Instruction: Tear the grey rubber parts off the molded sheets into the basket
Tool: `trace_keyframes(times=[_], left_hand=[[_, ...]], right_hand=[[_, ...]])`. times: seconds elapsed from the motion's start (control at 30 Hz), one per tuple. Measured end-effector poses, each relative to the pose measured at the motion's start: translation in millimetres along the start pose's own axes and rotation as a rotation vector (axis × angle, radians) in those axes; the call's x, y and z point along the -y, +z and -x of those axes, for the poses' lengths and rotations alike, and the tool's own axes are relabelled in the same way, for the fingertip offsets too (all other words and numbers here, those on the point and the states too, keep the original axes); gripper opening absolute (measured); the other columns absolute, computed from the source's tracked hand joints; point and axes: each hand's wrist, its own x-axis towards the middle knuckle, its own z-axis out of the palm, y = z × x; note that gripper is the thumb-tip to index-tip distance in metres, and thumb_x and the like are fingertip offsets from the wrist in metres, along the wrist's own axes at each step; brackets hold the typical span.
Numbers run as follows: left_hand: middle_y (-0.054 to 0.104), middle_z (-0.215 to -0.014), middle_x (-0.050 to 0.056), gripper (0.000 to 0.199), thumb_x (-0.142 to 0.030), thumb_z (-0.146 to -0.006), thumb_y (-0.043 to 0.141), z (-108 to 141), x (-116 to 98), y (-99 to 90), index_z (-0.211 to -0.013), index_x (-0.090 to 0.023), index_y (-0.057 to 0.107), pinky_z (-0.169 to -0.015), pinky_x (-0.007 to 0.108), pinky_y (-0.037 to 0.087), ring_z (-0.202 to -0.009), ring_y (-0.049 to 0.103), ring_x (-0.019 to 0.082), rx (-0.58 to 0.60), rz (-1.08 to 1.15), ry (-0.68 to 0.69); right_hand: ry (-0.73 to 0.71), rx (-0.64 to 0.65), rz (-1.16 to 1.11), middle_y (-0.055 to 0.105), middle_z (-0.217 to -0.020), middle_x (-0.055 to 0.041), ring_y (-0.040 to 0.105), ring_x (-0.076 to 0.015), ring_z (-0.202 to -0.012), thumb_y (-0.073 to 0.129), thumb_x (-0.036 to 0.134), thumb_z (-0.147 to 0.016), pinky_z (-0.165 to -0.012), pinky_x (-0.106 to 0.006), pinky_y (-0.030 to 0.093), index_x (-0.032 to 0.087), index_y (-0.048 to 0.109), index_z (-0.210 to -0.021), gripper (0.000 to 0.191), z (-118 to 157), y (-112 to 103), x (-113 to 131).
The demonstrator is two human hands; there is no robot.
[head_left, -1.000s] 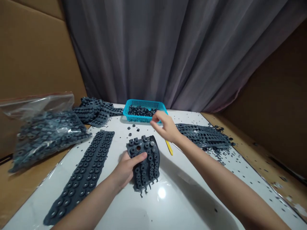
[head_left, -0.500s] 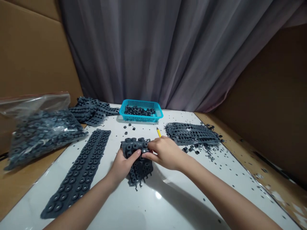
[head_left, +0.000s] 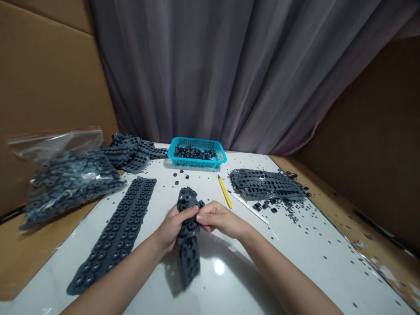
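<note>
A dark grey rubber sheet of ring-shaped studs [head_left: 189, 258] is gathered into a narrow bunch at the middle of the white table. My left hand [head_left: 173, 228] and my right hand [head_left: 219, 219] both pinch its upper part from either side, and their fingertips almost meet. The lower end of the sheet droops onto the table. A long, flat strip of the same studded rubber [head_left: 113, 234] lies just left of my left forearm. A yellow pencil [head_left: 225, 192] lies beyond my right hand, not touching it.
A turquoise plastic basket [head_left: 197, 145] of small dark rubber pieces stands at the table's far edge. A stacked pile of trimmed sheets [head_left: 265, 184] lies right, with scattered bits around it. A bulging plastic bag of rubber pieces [head_left: 68, 183] and more sheets [head_left: 129, 153] lie left.
My right hand has moved from near the basket onto the sheet. Both hands have bunched the sheet narrower, its lower end now stretching toward me. The pencil shows fully.
</note>
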Motion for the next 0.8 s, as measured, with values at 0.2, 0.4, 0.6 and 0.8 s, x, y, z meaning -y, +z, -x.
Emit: trace_keyframes(times=[0.2, 0.4, 0.6, 0.8], left_hand=[[0.041, -0.037, -0.007, 0.033, -0.026, -0.064, 0.070, -7, -3, -8.6, -0.049, -0.015, 0.042, -0.032, 0.015, 0.022, -0.031, 0.033, 0.002, 0.033, 0.189, -0.121], [0.043, -0.040, -0.007, 0.031, -0.031, -0.066, 0.070, -8, -6, -5.7, -0.053, -0.015, 0.046, -0.036, 0.016, 0.030, -0.034, 0.039, 0.004, -0.018, 0.179, -0.060], [0.070, -0.075, 0.001, 0.025, -0.033, -0.068, 0.072, -6, -1, 2.2, -0.084, -0.016, 0.063, -0.075, 0.027, 0.048, -0.078, 0.064, 0.017, -0.190, -0.011, 0.206], [0.072, -0.094, 0.008, 0.033, -0.033, -0.067, 0.072, -7, 0, -2.3, -0.095, -0.016, 0.066, -0.083, 0.035, 0.047, -0.093, 0.064, 0.026, -0.131, -0.204, 0.226]], right_hand=[[-0.106, -0.131, -0.410, 0.023, -0.035, 0.0093, 0.017, -0.0046, -0.033, 0.061, 0.044, -0.071, -0.039, -0.022, 0.013, 0.018, 0.033, -0.041, 0.048, -9, 11, -23], [-0.243, -0.215, -0.451, 0.028, -0.041, 0.0070, 0.023, -0.0070, -0.037, 0.056, 0.046, -0.075, -0.039, -0.022, 0.020, 0.018, 0.040, -0.046, 0.043, -3, 6, -16], [-0.233, -0.498, 0.414, 0.045, -0.059, 0.0021, 0.038, -0.0108, -0.054, 0.052, 0.039, -0.084, -0.052, -0.024, 0.028, 0.018, 0.054, -0.069, 0.026, 14, 5, -1], [-0.171, -0.526, 1.008, 0.049, -0.068, 0.0001, 0.042, -0.0135, -0.058, 0.045, 0.035, -0.088, -0.056, -0.026, 0.028, 0.021, 0.048, -0.075, 0.020, 21, 7, 0]])
